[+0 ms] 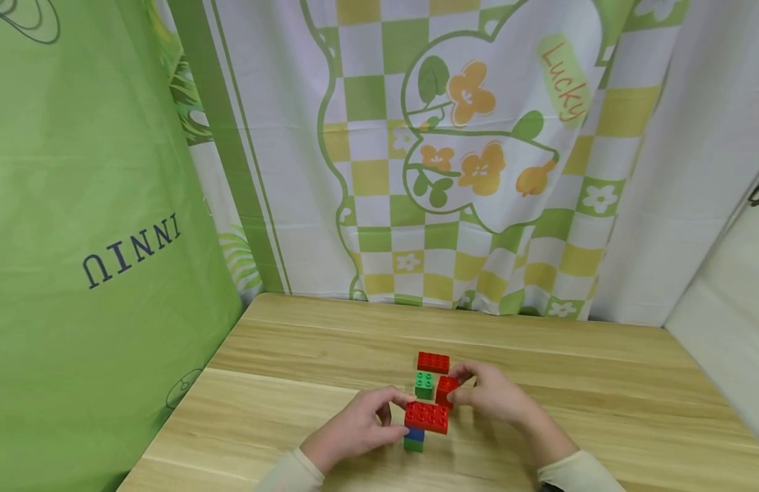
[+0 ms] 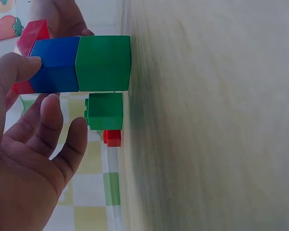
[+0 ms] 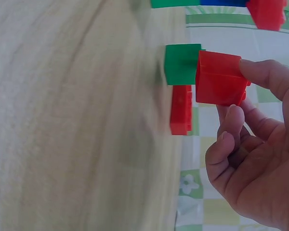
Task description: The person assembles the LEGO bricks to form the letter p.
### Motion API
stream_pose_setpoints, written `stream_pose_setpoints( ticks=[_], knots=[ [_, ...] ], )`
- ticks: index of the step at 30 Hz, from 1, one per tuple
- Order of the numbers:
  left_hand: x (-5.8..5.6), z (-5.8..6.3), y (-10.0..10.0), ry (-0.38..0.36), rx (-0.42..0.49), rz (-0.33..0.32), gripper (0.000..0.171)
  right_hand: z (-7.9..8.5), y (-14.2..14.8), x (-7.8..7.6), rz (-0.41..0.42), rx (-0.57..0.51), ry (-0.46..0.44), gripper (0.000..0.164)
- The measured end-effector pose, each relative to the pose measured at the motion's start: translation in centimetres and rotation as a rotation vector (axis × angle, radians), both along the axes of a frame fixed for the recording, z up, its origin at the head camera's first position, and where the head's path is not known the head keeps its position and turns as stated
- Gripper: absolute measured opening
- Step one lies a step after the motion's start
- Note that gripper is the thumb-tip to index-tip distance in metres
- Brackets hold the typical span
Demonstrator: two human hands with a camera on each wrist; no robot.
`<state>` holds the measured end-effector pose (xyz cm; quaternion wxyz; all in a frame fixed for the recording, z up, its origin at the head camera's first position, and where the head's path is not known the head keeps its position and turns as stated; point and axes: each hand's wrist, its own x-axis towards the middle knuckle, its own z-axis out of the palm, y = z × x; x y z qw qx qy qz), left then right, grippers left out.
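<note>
On the table, a toy brick stack has a long red brick (image 1: 425, 417) on top, a blue brick (image 2: 58, 65) in the middle and a green brick (image 2: 103, 63) at the bottom. My left hand (image 1: 359, 425) pinches this stack near its top, thumb against the blue brick. The red brick's right end overhangs. My right hand (image 1: 494, 394) holds a small red brick (image 3: 220, 78) between thumb and fingers, raised off the tabletop. Beside it stands a separate green brick (image 1: 423, 386). Farther back lies another long red brick (image 1: 433, 361), studs up.
The wooden table (image 1: 305, 342) meets a checked, flowered curtain (image 1: 379, 205) at its back edge. Green cloth (image 1: 96, 328) hangs along the left side, and a pale cloth (image 1: 723, 294) along the right.
</note>
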<state>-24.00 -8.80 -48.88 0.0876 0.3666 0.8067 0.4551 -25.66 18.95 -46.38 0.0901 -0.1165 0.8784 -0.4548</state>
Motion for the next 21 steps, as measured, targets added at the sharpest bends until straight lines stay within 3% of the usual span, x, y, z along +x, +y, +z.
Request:
stream_pose_setpoints(
  ticks=[11,21],
  knots=[
    [-0.1,0.1,-0.2,0.071,0.007,-0.043,0.034,2.6,0.0,1.2,0.000,-0.014,0.044,0.035],
    [0.3,0.3,0.2,0.066,0.052,0.006,0.031,5.5,-1.2,3.0,0.052,-0.011,0.077,0.033]
  ],
)
